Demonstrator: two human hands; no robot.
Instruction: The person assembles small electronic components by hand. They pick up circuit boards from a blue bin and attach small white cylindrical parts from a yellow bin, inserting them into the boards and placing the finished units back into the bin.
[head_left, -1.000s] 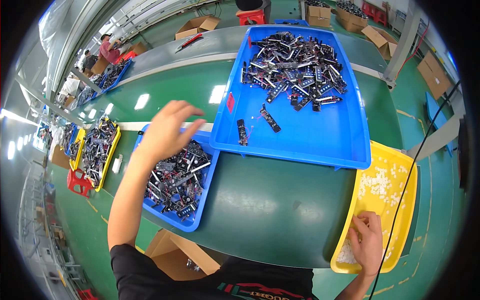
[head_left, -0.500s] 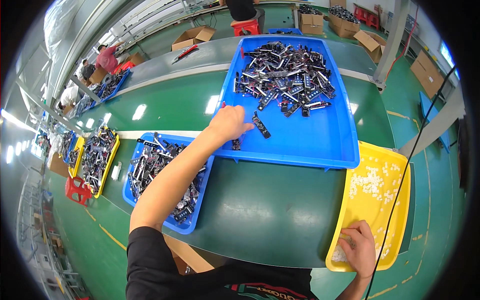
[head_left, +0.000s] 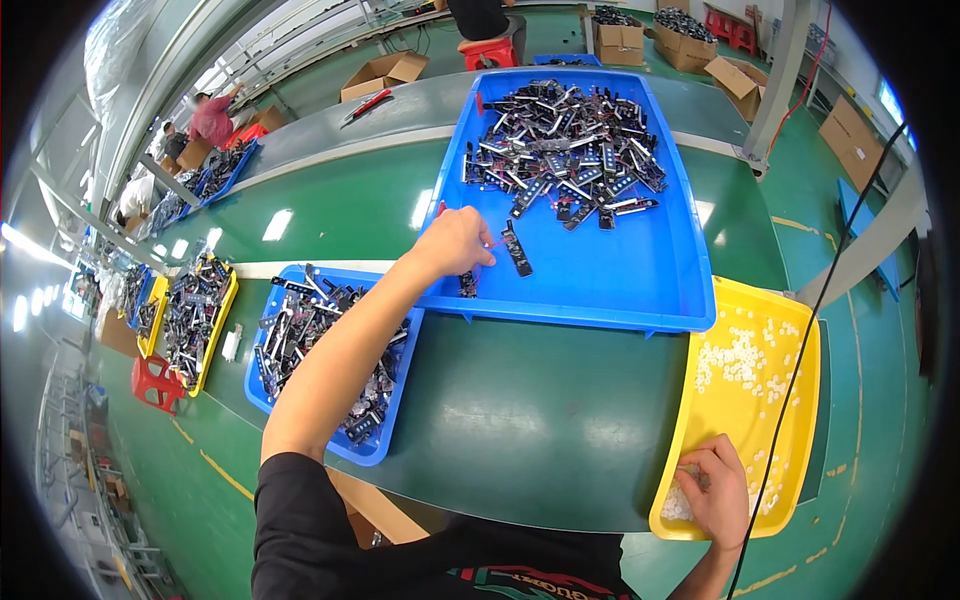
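left hand point(head_left: 455, 240) over blue tray point(head_left: 640, 290), by black part point(head_left: 516, 250) | right hand point(head_left: 715, 490) in yellow tray point(head_left: 790, 440)

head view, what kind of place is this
Likely a factory assembly line: a long green table carries a large blue tray of small dark parts, a yellow tray of white pieces, and stacked cardboard boxes behind.

Bright, even overhead lighting throughout. White glare patches on the glossy green table point(head_left: 520, 400), strongest near the far edge of the big blue tray point(head_left: 620, 290), plus a row of blown-out highlights along the left rim. Soft, faint shadows under the trays and under the left arm. Sharp in the middle; strongly bent and squeezed toward the edges, with a black ring framing the round view. Slight softness on distant boxes and people.
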